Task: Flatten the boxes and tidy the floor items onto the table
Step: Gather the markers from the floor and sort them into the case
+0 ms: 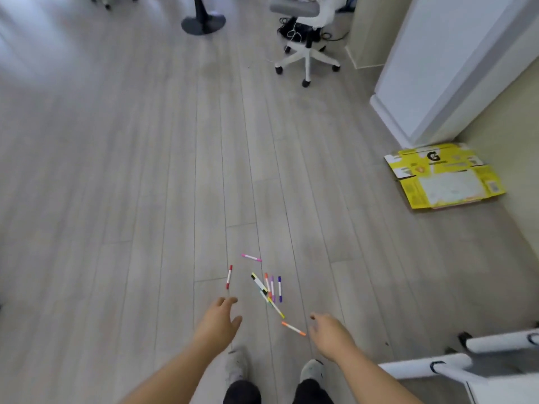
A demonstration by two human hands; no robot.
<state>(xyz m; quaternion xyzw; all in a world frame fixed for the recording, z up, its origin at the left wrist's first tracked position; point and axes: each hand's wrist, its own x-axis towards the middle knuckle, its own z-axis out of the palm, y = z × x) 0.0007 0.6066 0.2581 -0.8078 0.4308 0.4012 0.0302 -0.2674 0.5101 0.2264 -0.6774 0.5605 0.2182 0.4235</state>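
Note:
Several coloured markers lie scattered on the grey plank floor just ahead of my feet. A red marker [229, 277] lies to the left, a pink marker [251, 257] farthest away, a cluster of purple, black and yellow markers [269, 288] in the middle, and an orange marker [293, 328] nearest. My left hand [219, 319] hovers empty, fingers apart, below the red marker. My right hand [331, 333] is open just right of the orange marker, not touching it. A flattened yellow cardboard box [444, 176] lies on the floor by the right wall.
A white swivel chair [306, 39] with cables under it stands far ahead. A dark round stand base [203, 23] is to its left. White frame legs [466, 363] with casters sit at bottom right. A white door frame [431, 83] and beige wall close the right side.

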